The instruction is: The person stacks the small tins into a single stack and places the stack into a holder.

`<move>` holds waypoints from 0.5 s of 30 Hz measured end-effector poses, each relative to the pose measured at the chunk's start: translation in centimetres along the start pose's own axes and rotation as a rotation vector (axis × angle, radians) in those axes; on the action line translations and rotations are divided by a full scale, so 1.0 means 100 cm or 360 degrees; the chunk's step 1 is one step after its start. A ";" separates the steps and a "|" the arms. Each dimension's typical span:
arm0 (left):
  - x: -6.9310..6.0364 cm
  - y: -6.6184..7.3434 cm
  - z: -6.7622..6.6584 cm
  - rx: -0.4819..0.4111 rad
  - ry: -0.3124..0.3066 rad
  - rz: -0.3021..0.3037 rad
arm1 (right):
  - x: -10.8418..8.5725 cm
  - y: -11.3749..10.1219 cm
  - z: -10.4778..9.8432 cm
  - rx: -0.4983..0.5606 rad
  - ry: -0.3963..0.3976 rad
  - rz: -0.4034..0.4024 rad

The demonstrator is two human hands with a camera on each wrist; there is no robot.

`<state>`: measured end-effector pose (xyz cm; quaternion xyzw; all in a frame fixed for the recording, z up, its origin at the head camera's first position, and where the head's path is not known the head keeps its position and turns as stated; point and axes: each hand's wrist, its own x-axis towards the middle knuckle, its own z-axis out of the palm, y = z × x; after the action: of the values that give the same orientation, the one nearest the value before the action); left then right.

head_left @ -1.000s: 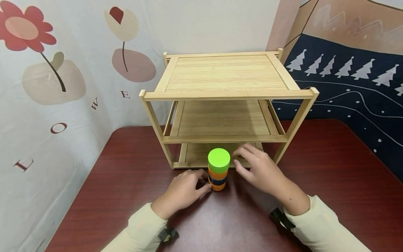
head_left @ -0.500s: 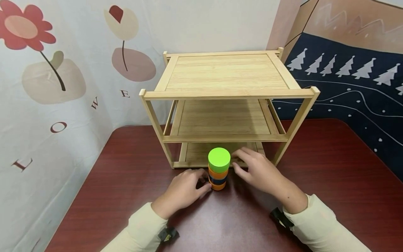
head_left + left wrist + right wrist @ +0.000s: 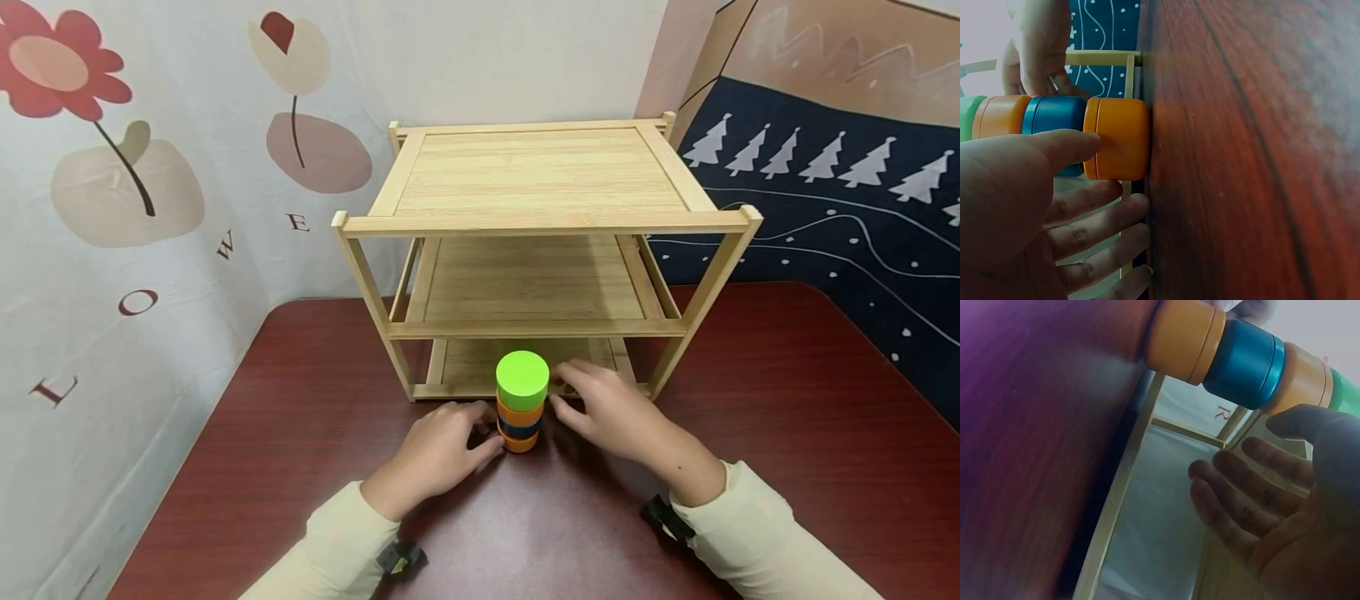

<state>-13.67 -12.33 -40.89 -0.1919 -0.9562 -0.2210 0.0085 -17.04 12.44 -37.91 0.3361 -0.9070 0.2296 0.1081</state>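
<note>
Upright jar stack (image 3: 520, 402) stands between the hands: left hand (image 3: 441, 448), spread, at its base; right hand (image 3: 621, 410), spread, beside its upper part.

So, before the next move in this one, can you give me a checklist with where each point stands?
1. Stack upright on the table: ok.
2. Green top seated on the stack: looks ok; whether it is fastened, cannot tell.
3. Left hand at the orange base: ok.
4. Left hand's hold firm: cannot tell.
5. Right hand gripping the stack: not ok; its fingers are beside it, not wrapped round it.
6. Stack apart from the wooden shelf: ok, it stands in front.
</note>
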 end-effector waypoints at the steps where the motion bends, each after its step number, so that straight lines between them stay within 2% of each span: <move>1: 0.000 0.000 0.000 0.0000 -0.0002 0.0004 | 0.000 0.000 0.001 0.0011 -0.0020 0.0003; 15: 0.000 -0.001 0.000 -0.0007 0.0001 0.0018 | 0.000 0.004 0.009 0.0160 -0.0201 0.0014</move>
<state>-13.72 -12.41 -40.88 -0.1973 -0.9545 -0.2232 0.0097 -17.31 12.24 -38.85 0.3511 -0.9007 0.2538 0.0327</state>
